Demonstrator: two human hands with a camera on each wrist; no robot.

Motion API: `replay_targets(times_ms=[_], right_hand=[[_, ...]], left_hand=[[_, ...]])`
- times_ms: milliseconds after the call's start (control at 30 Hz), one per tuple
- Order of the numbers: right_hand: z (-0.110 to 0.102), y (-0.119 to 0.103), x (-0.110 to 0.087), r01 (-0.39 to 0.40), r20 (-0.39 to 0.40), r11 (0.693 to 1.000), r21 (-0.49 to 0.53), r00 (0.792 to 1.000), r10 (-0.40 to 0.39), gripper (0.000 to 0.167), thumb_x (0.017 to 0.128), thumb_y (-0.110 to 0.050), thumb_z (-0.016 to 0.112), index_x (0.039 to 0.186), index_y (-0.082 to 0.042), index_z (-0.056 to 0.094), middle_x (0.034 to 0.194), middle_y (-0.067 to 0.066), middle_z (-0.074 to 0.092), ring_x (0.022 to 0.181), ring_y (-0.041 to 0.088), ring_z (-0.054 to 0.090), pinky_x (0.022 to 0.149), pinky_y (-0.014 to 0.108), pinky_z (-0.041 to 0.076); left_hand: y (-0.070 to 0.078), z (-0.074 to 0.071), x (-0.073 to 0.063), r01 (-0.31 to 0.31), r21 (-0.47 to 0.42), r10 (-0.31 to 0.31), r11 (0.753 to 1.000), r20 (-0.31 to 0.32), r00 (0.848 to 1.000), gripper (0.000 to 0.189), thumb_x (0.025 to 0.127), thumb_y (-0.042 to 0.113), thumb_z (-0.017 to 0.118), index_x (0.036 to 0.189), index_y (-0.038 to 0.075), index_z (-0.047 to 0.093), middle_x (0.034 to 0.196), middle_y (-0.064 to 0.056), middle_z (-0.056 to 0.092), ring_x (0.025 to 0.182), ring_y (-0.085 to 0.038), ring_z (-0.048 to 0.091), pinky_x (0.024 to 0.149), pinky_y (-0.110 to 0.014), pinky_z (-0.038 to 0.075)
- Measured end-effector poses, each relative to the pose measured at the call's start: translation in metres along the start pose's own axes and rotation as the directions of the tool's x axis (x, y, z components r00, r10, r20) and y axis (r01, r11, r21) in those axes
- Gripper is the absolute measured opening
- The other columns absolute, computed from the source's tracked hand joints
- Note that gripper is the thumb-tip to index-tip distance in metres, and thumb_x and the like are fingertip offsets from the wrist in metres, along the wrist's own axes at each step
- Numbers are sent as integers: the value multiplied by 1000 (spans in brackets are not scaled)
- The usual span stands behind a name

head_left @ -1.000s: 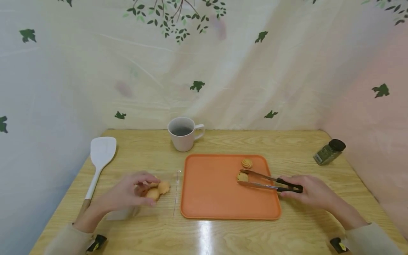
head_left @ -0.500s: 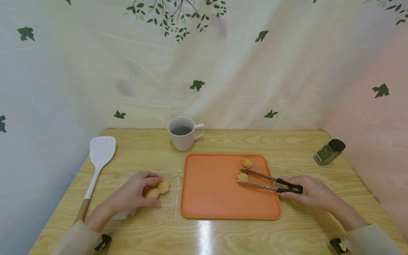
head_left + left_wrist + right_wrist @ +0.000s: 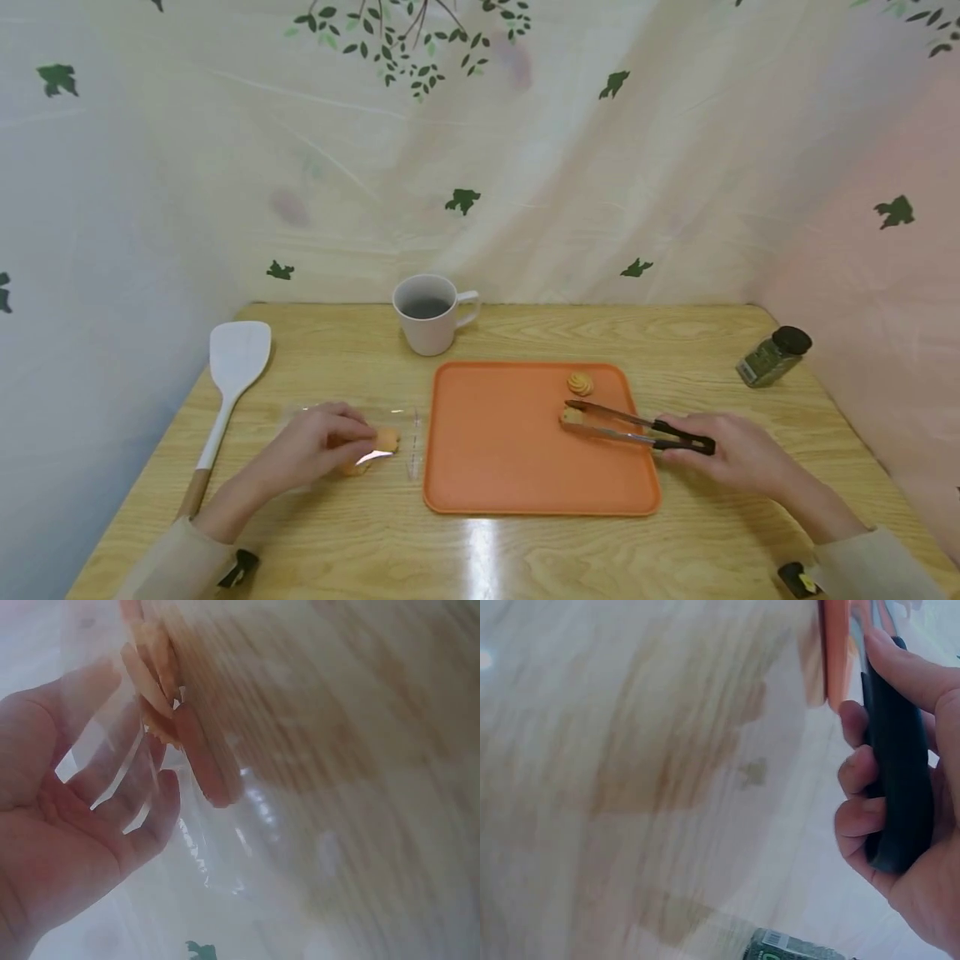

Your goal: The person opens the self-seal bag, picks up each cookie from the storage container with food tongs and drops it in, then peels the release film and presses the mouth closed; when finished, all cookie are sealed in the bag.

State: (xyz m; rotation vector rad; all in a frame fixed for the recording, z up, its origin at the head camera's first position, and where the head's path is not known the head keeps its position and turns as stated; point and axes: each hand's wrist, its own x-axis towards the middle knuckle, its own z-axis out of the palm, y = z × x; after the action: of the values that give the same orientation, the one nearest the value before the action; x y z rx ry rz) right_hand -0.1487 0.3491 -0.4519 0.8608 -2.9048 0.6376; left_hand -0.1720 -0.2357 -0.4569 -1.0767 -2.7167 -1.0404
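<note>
My left hand (image 3: 318,446) pinches a clear plastic bag (image 3: 414,442), left of the orange tray, with thumb and fingers close together. Several cookies (image 3: 387,439) lie in it, partly hidden by the fingers and by glare. Bunched cookies (image 3: 154,682) show beside the fingertips in the left wrist view, seen through the film. With curled fingers my right hand (image 3: 731,450) grips black-handled tongs (image 3: 630,425); in the right wrist view their handle (image 3: 896,765) sits in the palm. Over the tray (image 3: 502,450), the tong tips are around a round cookie with dark specks (image 3: 572,415).
A swirled cookie (image 3: 580,383) lies near the tray's upper right corner. Behind the tray stands a grey mug (image 3: 427,325). A white spatula (image 3: 238,358) with a wooden handle lies far left. A dark-lidded spice jar (image 3: 772,358) lies tilted at right.
The left thumb and fingers have drawn together over the cookies, and the bag's film has lifted and now catches the light. The cookie at the tong tips has tilted slightly; the right hand has barely moved.
</note>
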Motion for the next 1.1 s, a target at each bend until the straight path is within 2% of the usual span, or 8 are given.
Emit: replay_targets(times_ms=[133, 300, 400, 533, 633, 733, 867, 1100], right_hand=[[2, -1, -1, 21, -60, 999, -46, 998, -24, 44, 86, -27, 83, 125, -11, 74, 87, -15, 69, 52, -6, 32, 46, 20, 31], [1, -3, -2, 5, -69, 998, -56, 998, -8, 43, 86, -29, 83, 125, -13, 74, 86, -17, 68, 52, -5, 31, 46, 20, 30], [0, -2, -3, 9, -71, 999, -51, 997, -13, 42, 86, -29, 82, 125, -13, 74, 83, -21, 65, 52, -5, 31, 46, 20, 30], [-1, 0, -5, 27, -84, 998, -52, 996, -31, 40, 87, -27, 82, 124, -13, 75, 76, -27, 56, 52, -6, 31, 46, 19, 30], [-1, 1, -6, 43, -99, 997, -64, 994, -49, 39, 86, -25, 82, 122, -13, 76, 79, -25, 60, 53, -7, 32, 47, 19, 30], [-2, -1, -4, 54, -111, 996, -68, 992, -61, 38, 85, -24, 83, 121, -13, 76, 87, -14, 72, 56, -9, 40, 49, 19, 33], [-4, -7, 4, 73, -108, 995, -71, 991, -81, 37, 86, -25, 82, 121, -15, 76, 97, -2, 77, 58, -9, 44, 48, 19, 33], [1, -30, 33, 163, -51, 987, -11, 985, -163, 34, 90, -26, 79, 121, -15, 76, 88, -18, 70, 58, -8, 40, 49, 18, 35]], left_hand=[[-1, -3, 0, -1, -33, 0, 999, -13, 1000, 9, 91, 8, 77, 98, 12, 79, 94, 5, 71, 79, -5, 62, 64, -25, 55], [3, -9, 0, 124, -56, -126, 991, -39, 991, 6, 93, 15, 76, 99, 17, 78, 93, 12, 71, 79, -5, 63, 66, -27, 56], [5, -14, 0, 159, -41, -162, 986, -69, 984, 7, 94, 18, 76, 101, 17, 78, 93, 15, 71, 82, -6, 65, 68, -28, 56], [5, -19, 0, 154, -52, -157, 987, -80, 984, 9, 95, 15, 74, 103, 13, 77, 92, 10, 72, 84, -7, 65, 68, -28, 55], [3, -22, 0, 122, -63, -128, 990, -87, 988, 10, 95, 10, 72, 105, 11, 76, 93, 4, 74, 80, -7, 65, 68, -28, 56], [3, -24, 0, 94, -60, -100, 994, -104, 989, 12, 95, 7, 72, 106, 10, 76, 94, 1, 75, 76, -7, 65, 66, -28, 56], [3, -26, -1, 112, -78, -120, 991, -110, 987, 11, 96, 9, 71, 105, 11, 76, 92, 0, 74, 72, -9, 64, 60, -28, 56], [5, -28, -3, 117, -87, -127, 989, -119, 985, 11, 96, 8, 71, 106, 11, 76, 92, -3, 74, 72, -11, 64, 61, -28, 55]])
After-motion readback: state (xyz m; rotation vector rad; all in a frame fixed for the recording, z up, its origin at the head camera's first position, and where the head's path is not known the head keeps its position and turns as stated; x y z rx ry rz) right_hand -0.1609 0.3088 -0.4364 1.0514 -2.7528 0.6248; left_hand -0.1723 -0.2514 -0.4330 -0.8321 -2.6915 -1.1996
